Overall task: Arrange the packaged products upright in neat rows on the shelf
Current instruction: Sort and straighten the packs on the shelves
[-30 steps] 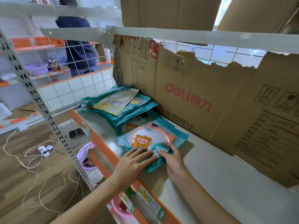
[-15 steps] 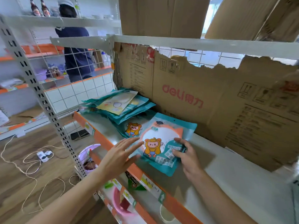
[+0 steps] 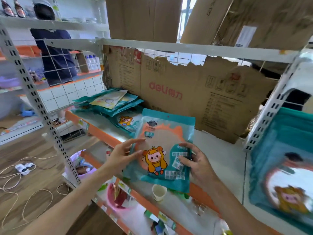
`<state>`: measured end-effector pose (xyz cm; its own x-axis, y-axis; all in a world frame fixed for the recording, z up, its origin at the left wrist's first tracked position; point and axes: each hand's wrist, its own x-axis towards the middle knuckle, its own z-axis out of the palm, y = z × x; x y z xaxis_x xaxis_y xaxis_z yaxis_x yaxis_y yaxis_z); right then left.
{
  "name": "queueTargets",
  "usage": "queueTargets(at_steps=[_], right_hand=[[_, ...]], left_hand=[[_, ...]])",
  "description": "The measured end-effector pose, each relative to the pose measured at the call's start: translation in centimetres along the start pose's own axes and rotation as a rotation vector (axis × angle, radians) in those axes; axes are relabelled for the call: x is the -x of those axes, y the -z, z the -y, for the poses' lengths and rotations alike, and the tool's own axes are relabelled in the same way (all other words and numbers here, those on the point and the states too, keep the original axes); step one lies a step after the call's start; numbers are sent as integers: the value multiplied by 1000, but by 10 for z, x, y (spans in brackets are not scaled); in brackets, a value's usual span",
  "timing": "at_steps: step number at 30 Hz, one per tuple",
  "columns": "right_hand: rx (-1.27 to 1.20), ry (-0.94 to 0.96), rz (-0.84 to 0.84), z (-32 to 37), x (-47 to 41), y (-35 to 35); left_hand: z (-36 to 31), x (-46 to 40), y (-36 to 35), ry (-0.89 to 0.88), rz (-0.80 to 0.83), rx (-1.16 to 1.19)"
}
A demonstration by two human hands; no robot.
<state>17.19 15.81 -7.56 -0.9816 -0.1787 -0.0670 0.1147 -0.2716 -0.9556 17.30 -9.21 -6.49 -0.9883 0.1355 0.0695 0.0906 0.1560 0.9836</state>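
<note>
while the right hand (image 3: 194,160) grips an upright teal packet (image 3: 162,150), open left hand (image 3: 123,153) touches it before torn cardboard (image 3: 186,92).

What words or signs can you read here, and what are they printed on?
"deli", in red, followed by two Chinese characters: on the cardboard sheet behind the shelf.
Handling symbols in small boxes: same cardboard; the fine print beside them is too small to read.
Labels on the teal packet held in both hands: blurred, unreadable.
Price tags on the shelf edge: unreadable.

Blurred packet (image 3: 286,168) cut off at right edge.
</note>
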Motion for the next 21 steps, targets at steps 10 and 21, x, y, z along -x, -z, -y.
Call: queueTargets(at_steps=[10,21], right_hand=[[329,139,-265,0,143,34],[557,190,-495,18,276,93]], left_hand=[[-1,90,-68,-39,199,-21],[-36,152,-172,-320,192,-397]])
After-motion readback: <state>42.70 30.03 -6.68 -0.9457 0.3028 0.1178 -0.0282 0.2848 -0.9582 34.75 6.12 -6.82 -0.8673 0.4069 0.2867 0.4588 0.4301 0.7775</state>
